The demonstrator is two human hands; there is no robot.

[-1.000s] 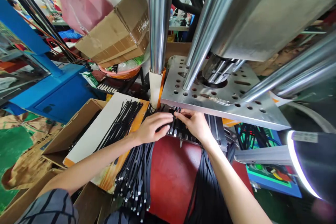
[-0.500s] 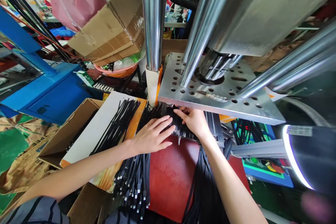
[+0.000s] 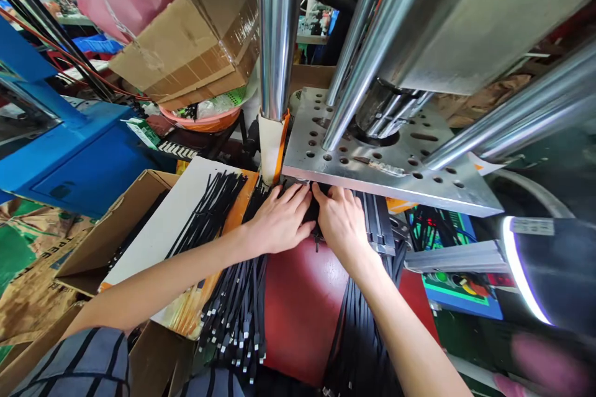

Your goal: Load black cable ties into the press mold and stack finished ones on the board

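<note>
My left hand [image 3: 283,218] lies palm down at the left of a black slotted fixture [image 3: 379,223], fingers stretched forward and thumb apart. Close beside it, my right hand [image 3: 342,217] bends its fingers down onto the fixture, index finger extended; anything under its fingertips is hidden. Both hands are at the front edge of a drilled metal press plate [image 3: 321,164], which hangs above the fixture. Black cables with metal plugs [image 3: 237,316] hang to the left of a red surface [image 3: 302,310]. Another bundle of black cables [image 3: 363,335] hangs below my right forearm.
More black cables [image 3: 209,205] lie on a white board [image 3: 172,198] at left, beside an open cardboard box [image 3: 93,260]. Steel columns [image 3: 279,31] rise around the press. A lamp with a bright ring [image 3: 521,273] stands at right, near a blue control panel [image 3: 475,298].
My left hand has moved forward onto the fixture's left part. My right hand has gone from a raised pinch to bent fingers down on the fixture. The two hands are now closer together.
</note>
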